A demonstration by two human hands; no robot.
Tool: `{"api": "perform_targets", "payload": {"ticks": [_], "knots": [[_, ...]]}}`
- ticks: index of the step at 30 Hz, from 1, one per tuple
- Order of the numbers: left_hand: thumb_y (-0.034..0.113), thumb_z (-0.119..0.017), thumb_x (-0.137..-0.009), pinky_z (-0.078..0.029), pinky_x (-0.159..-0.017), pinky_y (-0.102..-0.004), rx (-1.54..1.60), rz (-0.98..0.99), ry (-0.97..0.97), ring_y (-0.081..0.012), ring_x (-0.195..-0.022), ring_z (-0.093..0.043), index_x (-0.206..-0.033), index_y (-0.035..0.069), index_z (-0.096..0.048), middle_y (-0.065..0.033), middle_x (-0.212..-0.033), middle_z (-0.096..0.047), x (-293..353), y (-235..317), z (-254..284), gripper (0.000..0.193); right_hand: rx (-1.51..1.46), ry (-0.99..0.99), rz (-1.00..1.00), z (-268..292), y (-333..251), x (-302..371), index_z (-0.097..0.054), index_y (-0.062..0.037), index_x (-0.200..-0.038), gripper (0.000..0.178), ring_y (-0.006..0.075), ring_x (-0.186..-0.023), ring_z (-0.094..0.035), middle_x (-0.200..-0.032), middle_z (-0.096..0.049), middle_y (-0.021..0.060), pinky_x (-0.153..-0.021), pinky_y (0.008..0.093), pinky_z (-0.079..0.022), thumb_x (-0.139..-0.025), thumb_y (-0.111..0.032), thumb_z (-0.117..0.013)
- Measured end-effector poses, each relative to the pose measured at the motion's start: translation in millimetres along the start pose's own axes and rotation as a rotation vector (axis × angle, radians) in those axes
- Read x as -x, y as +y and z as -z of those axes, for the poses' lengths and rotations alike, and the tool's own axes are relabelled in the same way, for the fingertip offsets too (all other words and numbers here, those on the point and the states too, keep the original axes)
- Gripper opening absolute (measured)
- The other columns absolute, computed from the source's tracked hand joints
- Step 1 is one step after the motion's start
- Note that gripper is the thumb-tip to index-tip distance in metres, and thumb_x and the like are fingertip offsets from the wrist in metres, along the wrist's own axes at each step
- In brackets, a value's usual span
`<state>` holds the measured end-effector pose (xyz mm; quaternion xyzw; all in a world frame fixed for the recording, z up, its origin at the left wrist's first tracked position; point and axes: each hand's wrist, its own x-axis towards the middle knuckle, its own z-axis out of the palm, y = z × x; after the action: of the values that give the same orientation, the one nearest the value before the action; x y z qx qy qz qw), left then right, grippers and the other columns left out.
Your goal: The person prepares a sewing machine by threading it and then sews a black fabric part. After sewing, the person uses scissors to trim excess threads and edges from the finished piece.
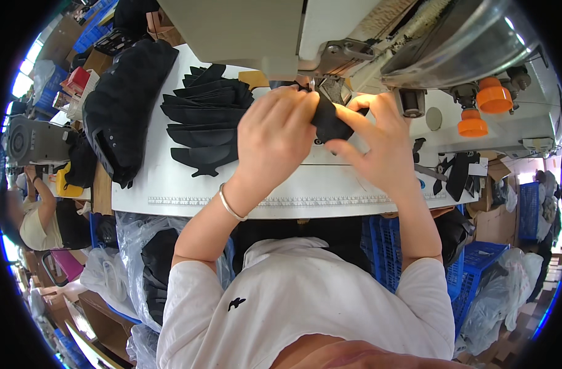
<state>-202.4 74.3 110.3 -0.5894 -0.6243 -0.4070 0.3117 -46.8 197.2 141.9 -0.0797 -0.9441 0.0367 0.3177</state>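
Observation:
A small black fabric piece (331,125) is at the lit needle area of a sewing machine (339,86). My left hand (276,132) has its fingers curled over the piece's left edge; their tips are partly hidden. From the other side, my right hand (379,138) grips the piece's right edge with bent fingers, its thumb lower down near the front corner. Left of my left hand lies a fanned stack of black cut fabric pieces (204,132) on the white table (170,184). The needle itself is hard to make out.
A bulky black padded item (124,114) lies along the table's left side. Scissors (431,172) and black strips (458,175) rest at the right. Orange knobs (494,95) stick out from the machine. Blue crates (478,270) stand below. A co-worker (47,215) sits far left.

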Motion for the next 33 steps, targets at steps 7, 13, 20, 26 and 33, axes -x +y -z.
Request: {"api": "perform_targets", "payload": {"ticks": [7, 13, 20, 26, 33], "knots": [[-0.011, -0.069, -0.067, -0.057, -0.096, -0.0417, 0.0, 0.051, 0.024, -0.0319, -0.107, -0.069, -0.096, 0.0, -0.071, -0.0107, -0.102, -0.071, 8, 11, -5, 0.032, -0.697, -0.285, -0.329, -13, 28, -2, -0.072, -0.0015, -0.104, 0.021, 0.0149, -0.081, -0.064, -0.089, -0.071, 0.0068, -0.077, 0.0281, -0.05, -0.084, -0.007, -0.073], [-0.004, -0.07, -0.067, -0.056, -0.099, -0.046, 0.005, -0.042, 0.063, -0.0321, -0.108, -0.067, -0.099, -0.002, -0.068, -0.0128, -0.104, -0.069, 13, -2, -12, 0.032, -0.827, -0.303, -0.383, -13, 27, 0, -0.075, -0.0018, -0.1, 0.014, 0.008, -0.079, -0.064, -0.086, -0.074, 0.0039, -0.075, 0.0235, -0.05, -0.088, -0.006, -0.069], [-0.003, -0.069, -0.068, -0.057, -0.097, -0.0447, 0.003, -0.077, 0.108, -0.0314, -0.107, -0.068, -0.1, -0.002, -0.068, -0.0125, -0.104, -0.069, 16, -7, -16, 0.031, -0.893, -0.249, -0.43, -19, 19, 5, -0.075, -0.0015, -0.1, 0.013, 0.0072, -0.08, -0.065, -0.087, -0.074, 0.0039, -0.075, 0.0229, -0.051, -0.089, -0.004, -0.068], [-0.004, -0.067, -0.066, -0.06, -0.089, -0.0408, 0.002, -0.036, 0.062, -0.0297, -0.098, -0.069, -0.101, -0.003, -0.07, -0.0127, -0.103, -0.069, 16, -7, -7, 0.036, -0.799, -0.197, -0.398, -21, 8, 13, -0.076, -0.0025, -0.103, 0.016, 0.0092, -0.079, -0.066, -0.091, -0.076, 0.0047, -0.074, 0.0233, -0.051, -0.088, -0.005, -0.069], [-0.004, -0.068, -0.068, -0.062, -0.087, -0.0388, -0.013, -0.131, 0.159, -0.0286, -0.101, -0.069, -0.098, -0.003, -0.072, -0.0118, -0.101, -0.071, 22, -15, -13, 0.031, -0.948, -0.051, -0.423, -36, -3, 49, -0.077, -0.0042, -0.107, 0.02, 0.0054, -0.067, -0.061, -0.091, -0.076, 0.0041, -0.06, 0.0197, -0.045, -0.088, -0.002, -0.072]]}}
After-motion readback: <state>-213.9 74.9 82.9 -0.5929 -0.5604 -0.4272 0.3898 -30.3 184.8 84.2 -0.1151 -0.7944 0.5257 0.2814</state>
